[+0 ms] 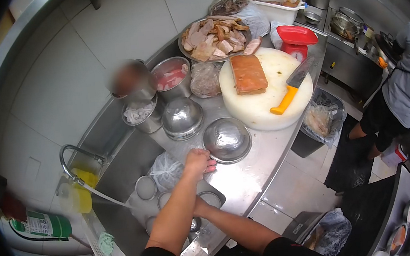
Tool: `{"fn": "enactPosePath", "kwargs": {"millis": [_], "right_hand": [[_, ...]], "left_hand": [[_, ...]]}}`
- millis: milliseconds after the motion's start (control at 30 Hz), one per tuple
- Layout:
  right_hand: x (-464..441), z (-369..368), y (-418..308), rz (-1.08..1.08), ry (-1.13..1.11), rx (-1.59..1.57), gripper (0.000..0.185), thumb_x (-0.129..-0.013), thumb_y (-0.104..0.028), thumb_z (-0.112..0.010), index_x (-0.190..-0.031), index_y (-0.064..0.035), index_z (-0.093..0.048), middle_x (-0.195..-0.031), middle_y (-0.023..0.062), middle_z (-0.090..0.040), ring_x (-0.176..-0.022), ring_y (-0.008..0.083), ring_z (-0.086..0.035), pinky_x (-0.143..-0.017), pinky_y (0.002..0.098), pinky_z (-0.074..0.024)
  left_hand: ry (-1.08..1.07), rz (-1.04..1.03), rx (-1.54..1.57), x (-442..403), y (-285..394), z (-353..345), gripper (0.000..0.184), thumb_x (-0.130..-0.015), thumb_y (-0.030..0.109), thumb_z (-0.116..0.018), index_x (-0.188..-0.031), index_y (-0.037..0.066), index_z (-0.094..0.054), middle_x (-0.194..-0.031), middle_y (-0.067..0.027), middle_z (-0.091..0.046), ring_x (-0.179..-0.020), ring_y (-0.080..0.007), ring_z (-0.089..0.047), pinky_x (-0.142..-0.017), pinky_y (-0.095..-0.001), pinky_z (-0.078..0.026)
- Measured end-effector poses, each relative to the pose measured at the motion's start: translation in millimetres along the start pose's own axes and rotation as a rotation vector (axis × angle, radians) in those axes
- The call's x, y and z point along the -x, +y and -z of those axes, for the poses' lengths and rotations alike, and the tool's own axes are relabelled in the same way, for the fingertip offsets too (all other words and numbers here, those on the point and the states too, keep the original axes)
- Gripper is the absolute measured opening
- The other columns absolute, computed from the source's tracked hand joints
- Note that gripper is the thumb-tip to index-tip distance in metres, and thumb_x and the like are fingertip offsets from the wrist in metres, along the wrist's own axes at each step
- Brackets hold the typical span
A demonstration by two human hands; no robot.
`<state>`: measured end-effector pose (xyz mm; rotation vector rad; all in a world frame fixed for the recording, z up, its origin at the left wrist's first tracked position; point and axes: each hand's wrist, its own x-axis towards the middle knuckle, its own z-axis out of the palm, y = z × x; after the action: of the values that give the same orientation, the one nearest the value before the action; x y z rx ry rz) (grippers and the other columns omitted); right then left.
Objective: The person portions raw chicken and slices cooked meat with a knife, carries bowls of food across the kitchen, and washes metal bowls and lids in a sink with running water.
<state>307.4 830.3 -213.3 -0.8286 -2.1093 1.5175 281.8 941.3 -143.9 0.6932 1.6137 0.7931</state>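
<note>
My left hand point(199, 162) is at the near left rim of an upturned, dome-shaped metal bowl point(226, 139), its fingers curled against the edge. The bowl rests on the steel counter. Behind it stands a stack of similar upturned bowls point(182, 117). My right hand point(200, 207) reaches beneath my left forearm, among round metal containers point(211, 198) at the sink's near side. The forearm covers most of that hand, so its fingers and anything in them are hidden. A tied clear plastic bag point(166, 170) lies just left of my left wrist.
A white round chopping block point(283, 104) holds a slab of meat point(249, 74) and a yellow-handled knife point(290, 89). Behind are a platter of cut meat point(217, 38) and a red scale point(296, 41). A faucet point(70, 168) overhangs the sink; a person point(406, 74) stands at right.
</note>
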Motion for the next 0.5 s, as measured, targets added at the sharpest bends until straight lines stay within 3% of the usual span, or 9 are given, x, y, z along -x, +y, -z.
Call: {"fn": "enactPosePath", "kwargs": {"millis": [267, 367, 500], "right_hand": [[1.5, -0.3, 4.1, 0.02, 0.008, -0.156, 0.063, -0.083, -0.042, -0.066, -0.131, -0.0028, -0.052, -0.142, 0.0211, -0.049, -0.133, 0.0347, -0.044, -0.109, 0.0409, -0.0336], [4.6, -2.7, 8.5, -0.051, -0.019, -0.142, 0.064, -0.083, -0.042, -0.066, -0.131, -0.0025, -0.052, -0.141, 0.0211, -0.05, -0.132, 0.0347, -0.045, -0.108, 0.0406, -0.0354], [7.2, 9.9, -15.7, -0.062, 0.018, -0.195, 0.065, -0.084, -0.043, -0.066, -0.132, -0.0017, -0.051, -0.138, 0.0221, -0.052, -0.13, 0.035, -0.047, -0.107, 0.04, -0.0374]], "left_hand": [[-0.047, -0.08, 0.105, 20.6, 21.0, -11.9, 0.016, -0.095, 0.014, -0.058, -0.104, 0.001, -0.055, -0.085, -0.0063, -0.061, -0.064, -0.0154, -0.065, -0.05, -0.0277, -0.054], [0.073, -0.301, -0.101, 11.3, 22.3, -15.3, 0.015, -0.093, 0.01, -0.058, -0.101, -0.001, -0.056, -0.084, -0.0076, -0.063, -0.06, -0.0149, -0.065, -0.046, -0.0279, -0.052], [0.176, -0.354, -0.31, -12.4, 15.4, -0.9, 0.015, -0.088, 0.007, -0.057, -0.098, -0.004, -0.06, -0.078, -0.0133, -0.068, -0.059, -0.0173, -0.068, -0.044, -0.0307, -0.053]]}}
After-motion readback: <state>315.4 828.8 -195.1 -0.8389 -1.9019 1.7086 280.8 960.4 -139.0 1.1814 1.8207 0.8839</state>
